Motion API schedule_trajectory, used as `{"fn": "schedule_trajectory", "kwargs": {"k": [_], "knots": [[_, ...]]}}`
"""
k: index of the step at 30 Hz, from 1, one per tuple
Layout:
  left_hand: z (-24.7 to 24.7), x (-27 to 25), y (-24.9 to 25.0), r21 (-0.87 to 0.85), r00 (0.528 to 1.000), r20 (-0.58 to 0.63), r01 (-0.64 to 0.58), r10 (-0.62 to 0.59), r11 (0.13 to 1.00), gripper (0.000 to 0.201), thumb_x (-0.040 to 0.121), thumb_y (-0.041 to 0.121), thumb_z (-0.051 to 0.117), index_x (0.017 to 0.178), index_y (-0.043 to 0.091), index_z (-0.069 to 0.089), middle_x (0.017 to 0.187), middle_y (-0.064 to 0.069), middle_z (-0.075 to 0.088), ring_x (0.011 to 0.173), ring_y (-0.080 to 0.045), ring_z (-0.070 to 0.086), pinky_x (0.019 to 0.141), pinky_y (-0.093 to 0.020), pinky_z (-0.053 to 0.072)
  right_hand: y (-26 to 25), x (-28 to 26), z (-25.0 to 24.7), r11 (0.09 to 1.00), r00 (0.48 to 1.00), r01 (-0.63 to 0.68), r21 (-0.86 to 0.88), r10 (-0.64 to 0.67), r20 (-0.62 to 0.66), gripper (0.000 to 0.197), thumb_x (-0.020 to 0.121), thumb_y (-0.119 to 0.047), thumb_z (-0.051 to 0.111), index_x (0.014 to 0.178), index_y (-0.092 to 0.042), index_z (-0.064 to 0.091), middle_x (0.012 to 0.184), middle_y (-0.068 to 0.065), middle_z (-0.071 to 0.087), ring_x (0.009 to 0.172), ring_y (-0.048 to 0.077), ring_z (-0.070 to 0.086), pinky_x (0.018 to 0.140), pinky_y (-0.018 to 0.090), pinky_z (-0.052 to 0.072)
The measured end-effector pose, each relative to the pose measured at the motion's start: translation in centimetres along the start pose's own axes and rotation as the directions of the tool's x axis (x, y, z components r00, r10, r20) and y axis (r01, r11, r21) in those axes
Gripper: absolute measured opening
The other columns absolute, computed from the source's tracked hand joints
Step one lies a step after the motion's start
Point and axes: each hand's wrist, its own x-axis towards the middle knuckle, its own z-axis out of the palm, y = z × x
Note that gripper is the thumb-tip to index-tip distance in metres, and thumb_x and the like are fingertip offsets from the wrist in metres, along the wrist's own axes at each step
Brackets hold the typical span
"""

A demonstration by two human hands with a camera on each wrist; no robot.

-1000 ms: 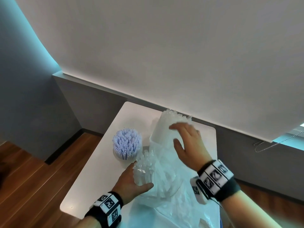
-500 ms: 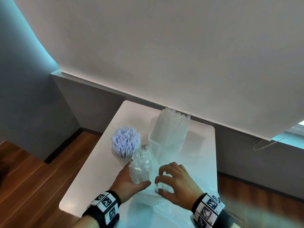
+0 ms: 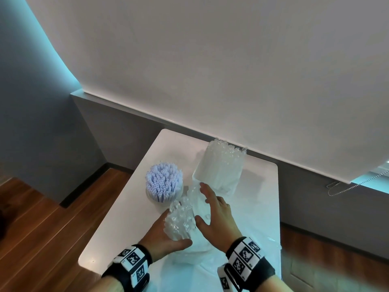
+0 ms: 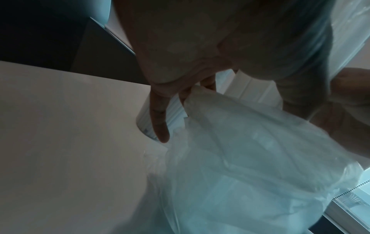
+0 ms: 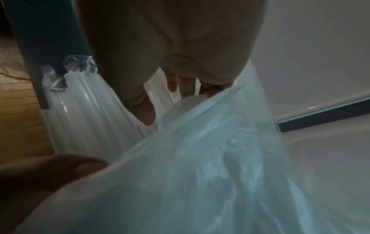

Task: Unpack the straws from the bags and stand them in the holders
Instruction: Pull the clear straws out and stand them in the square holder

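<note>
My left hand (image 3: 164, 234) grips an upright bundle of clear wrapped straws (image 3: 180, 218) that stands in a loose clear plastic bag (image 3: 202, 256) at the table's near side. My right hand (image 3: 214, 218) lies against the bundle's right side on the bag film, fingers spread and nearly straight. In the right wrist view the bag (image 5: 200, 174) fills the foreground, with the straws (image 5: 86, 110) to its left. Lavender straws (image 3: 163, 186) stand in a round holder (image 3: 152, 202) to the left. More clear wrapped straws (image 3: 221, 165) fill a square clear holder (image 3: 228, 189) behind.
The small white table (image 3: 117, 224) has its left edge close to the round holder, with wooden floor (image 3: 42, 218) below. Crumpled bag film (image 3: 271, 245) reaches the table's right edge. A white wall and ledge rise right behind the table.
My right hand left the top of the straws in the square holder, dropped to the bag, then rose along the bundle's right side with fingers spread. The left hand kept its hold.
</note>
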Motion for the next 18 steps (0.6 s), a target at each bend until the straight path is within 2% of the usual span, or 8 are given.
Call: {"fn": "schedule_trajectory", "kwargs": {"k": [2, 4, 6, 9, 11, 13, 15, 18], "knots": [[-0.1, 0.0, -0.1, 0.01, 1.0, 0.012, 0.005, -0.006, 1.0, 0.077, 0.062, 0.03, 0.091, 0.127, 0.035, 0.05, 0.118, 0.018, 0.067, 0.11, 0.002, 0.061, 0.09, -0.015, 0.046, 0.1, 0.4, 0.0, 0.999, 0.999, -0.004, 0.032, 0.002, 0.045, 0.089, 0.083, -0.024, 0.064, 0.15, -0.042, 0.007, 0.142, -0.019, 0.04, 0.122, 0.009, 0.039, 0.108, 0.029, 0.026], [-0.2, 0.0, -0.1, 0.019, 1.0, 0.022, 0.01, -0.01, 1.0, 0.078, 0.061, 0.032, 0.091, 0.128, 0.035, 0.051, 0.12, 0.017, 0.066, 0.112, 0.001, 0.061, 0.094, -0.019, 0.046, 0.2, 0.8, -0.1, 0.998, 0.997, -0.011, 0.068, 0.005, 0.079, 0.092, 0.081, -0.023, 0.065, 0.149, -0.043, 0.007, 0.132, -0.019, 0.045, 0.119, 0.008, 0.039, 0.106, 0.029, 0.025], [-0.3, 0.0, 0.0, 0.033, 1.0, 0.031, 0.0, -0.001, 0.999, 0.076, 0.063, 0.028, 0.09, 0.129, 0.033, 0.051, 0.12, 0.017, 0.066, 0.112, 0.001, 0.061, 0.096, -0.021, 0.047, 0.2, 1.2, -0.2, 0.996, 0.995, -0.009, 0.09, -0.001, 0.102, 0.088, 0.078, -0.021, 0.065, 0.148, -0.043, 0.015, 0.125, -0.017, 0.048, 0.119, 0.007, 0.039, 0.106, 0.031, 0.026], [-0.2, 0.1, 0.3, 0.039, 0.999, 0.04, -0.028, 0.027, 0.999, 0.075, 0.064, 0.023, 0.088, 0.129, 0.031, 0.051, 0.119, 0.015, 0.067, 0.111, 0.0, 0.062, 0.097, -0.026, 0.049, 0.3, 1.7, -0.1, 0.998, 0.991, 0.024, 0.058, -0.032, 0.128, 0.072, 0.074, -0.02, 0.064, 0.138, -0.042, 0.04, 0.126, -0.019, 0.047, 0.123, 0.009, 0.037, 0.106, 0.032, 0.028], [-0.2, 0.0, 0.4, 0.044, 0.998, 0.047, -0.032, 0.029, 0.999, 0.077, 0.062, 0.025, 0.087, 0.129, 0.031, 0.05, 0.12, 0.016, 0.066, 0.111, 0.003, 0.06, 0.096, -0.021, 0.048, 0.5, 1.8, 0.1, 0.997, 0.991, 0.03, 0.067, -0.038, 0.125, 0.061, 0.071, -0.022, 0.065, 0.127, -0.04, 0.052, 0.126, -0.022, 0.048, 0.124, 0.005, 0.038, 0.108, 0.035, 0.031], [-0.2, -0.1, 0.4, 0.058, 0.998, 0.061, -0.029, 0.025, 0.998, 0.077, 0.061, 0.031, 0.086, 0.128, 0.031, 0.049, 0.121, 0.019, 0.063, 0.11, 0.009, 0.058, 0.092, -0.011, 0.045, 0.6, 1.8, 0.3, 0.995, 0.994, 0.008, 0.101, -0.019, 0.108, 0.054, 0.069, -0.026, 0.063, 0.121, -0.04, 0.056, 0.123, -0.027, 0.053, 0.121, 0.001, 0.045, 0.108, 0.035, 0.035], [-0.3, -0.1, 0.3, 0.058, 0.997, 0.074, -0.023, 0.019, 0.998, 0.077, 0.06, 0.035, 0.086, 0.128, 0.032, 0.049, 0.122, 0.02, 0.062, 0.111, 0.01, 0.057, 0.09, -0.008, 0.043, 0.5, 1.7, 0.2, 0.988, 0.996, -0.025, 0.152, 0.012, 0.085, 0.047, 0.069, -0.032, 0.061, 0.115, -0.041, 0.059, 0.114, -0.025, 0.062, 0.113, 0.001, 0.054, 0.103, 0.032, 0.041], [-0.4, -0.1, -0.1, 0.049, 0.998, 0.067, -0.019, 0.016, 0.999, 0.081, 0.06, 0.033, 0.088, 0.131, 0.031, 0.05, 0.123, 0.017, 0.064, 0.115, 0.003, 0.058, 0.1, -0.022, 0.045, 0.4, 1.5, 0.1, 0.974, 0.998, -0.032, 0.223, 0.021, 0.052, 0.032, 0.072, -0.026, 0.066, 0.102, -0.037, 0.065, 0.098, -0.017, 0.069, 0.097, 0.004, 0.062, 0.091, 0.02, 0.046]]}}
